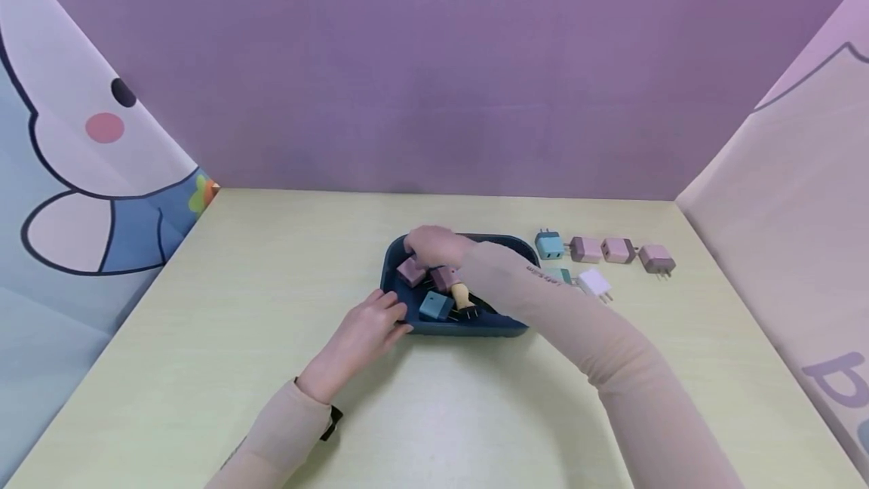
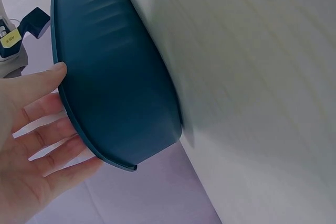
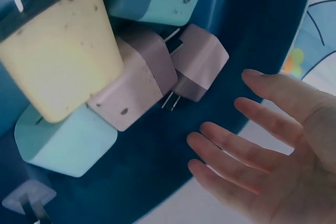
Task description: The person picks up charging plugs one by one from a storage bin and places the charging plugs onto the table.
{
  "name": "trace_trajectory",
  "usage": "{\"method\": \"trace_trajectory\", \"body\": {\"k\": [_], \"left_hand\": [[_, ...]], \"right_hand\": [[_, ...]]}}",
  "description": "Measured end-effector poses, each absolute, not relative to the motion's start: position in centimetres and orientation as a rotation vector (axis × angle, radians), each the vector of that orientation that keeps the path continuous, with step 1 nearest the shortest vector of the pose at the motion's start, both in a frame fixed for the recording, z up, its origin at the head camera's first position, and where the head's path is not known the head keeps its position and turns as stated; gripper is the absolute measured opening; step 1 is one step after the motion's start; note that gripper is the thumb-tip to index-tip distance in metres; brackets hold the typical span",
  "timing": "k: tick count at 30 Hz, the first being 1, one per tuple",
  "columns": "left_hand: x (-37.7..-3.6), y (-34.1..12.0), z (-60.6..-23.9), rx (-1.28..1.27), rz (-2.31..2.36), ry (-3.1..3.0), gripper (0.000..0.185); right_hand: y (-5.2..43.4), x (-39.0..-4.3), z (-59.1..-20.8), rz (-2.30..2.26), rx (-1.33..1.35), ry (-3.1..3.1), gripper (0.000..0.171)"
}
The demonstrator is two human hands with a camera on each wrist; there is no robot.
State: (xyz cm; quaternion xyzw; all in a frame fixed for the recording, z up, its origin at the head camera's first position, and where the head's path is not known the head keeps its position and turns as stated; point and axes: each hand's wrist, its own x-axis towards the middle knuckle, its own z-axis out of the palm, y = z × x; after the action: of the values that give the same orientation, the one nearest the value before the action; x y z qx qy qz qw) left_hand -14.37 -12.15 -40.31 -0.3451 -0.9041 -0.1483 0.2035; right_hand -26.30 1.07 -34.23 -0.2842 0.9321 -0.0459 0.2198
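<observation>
Dark blue plastic forms the shallow tray (image 1: 400, 251) that sits near the middle of the pale yellow-green bench (image 1: 204, 338). Inside it lies a small heap of plug adapters: a pink one (image 1: 410, 270) at the left, a mauve one (image 1: 443, 276) beside it, a teal one (image 1: 435, 306) toward the near wall and a yellow one (image 1: 460, 295) just right of that. In the right wrist view the yellow adapter (image 3: 63, 61) leans over two pinkish adapters (image 3: 157, 72) whose metal prongs show between them.

The left hand (image 1: 370, 323) rests against the tray's near left corner; in the left wrist view its fingers (image 2: 44, 148) lie straight and spread along the tray's outer rim (image 2: 105, 93), touching it without curling round it. The right hand (image 1: 434, 244) is over the far left part of the tray, above the pink adapter. Its fingers (image 3: 247, 140) are loosely spread and hold nothing in the right wrist view, though whether a fingertip touches an adapter cannot be told.

On the bench to the right of the tray stands a row of adapters: a blue one (image 1: 550, 245), then three pink ones (image 1: 616, 250). Nearer, a white adapter (image 1: 594, 282) lies by the right forearm, with what looks like a pale green one (image 1: 562, 275) partly hidden behind the sleeve.
</observation>
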Motion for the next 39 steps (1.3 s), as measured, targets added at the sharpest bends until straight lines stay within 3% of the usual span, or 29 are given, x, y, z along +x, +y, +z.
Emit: {"method": "trace_trajectory", "body": {"k": [20,28,39], "left_hand": [[-14.3,-12.1,-40.3,-0.965,-0.404,-2.495,0.02],[-14.3,-12.1,-40.3,-0.952,-0.42,-2.512,0.02],[-14.2,-12.1,-40.2,-0.944,-0.414,-2.554,0.019]], "right_hand": [[-0.1,-26.3,-36.1,-0.328,-0.641,2.509,0.031],[-0.7,-26.4,-37.2,-0.3,-0.643,2.507,0.013],[-1.0,-26.2,-37.6,-0.163,-0.697,2.506,0.023]]}}
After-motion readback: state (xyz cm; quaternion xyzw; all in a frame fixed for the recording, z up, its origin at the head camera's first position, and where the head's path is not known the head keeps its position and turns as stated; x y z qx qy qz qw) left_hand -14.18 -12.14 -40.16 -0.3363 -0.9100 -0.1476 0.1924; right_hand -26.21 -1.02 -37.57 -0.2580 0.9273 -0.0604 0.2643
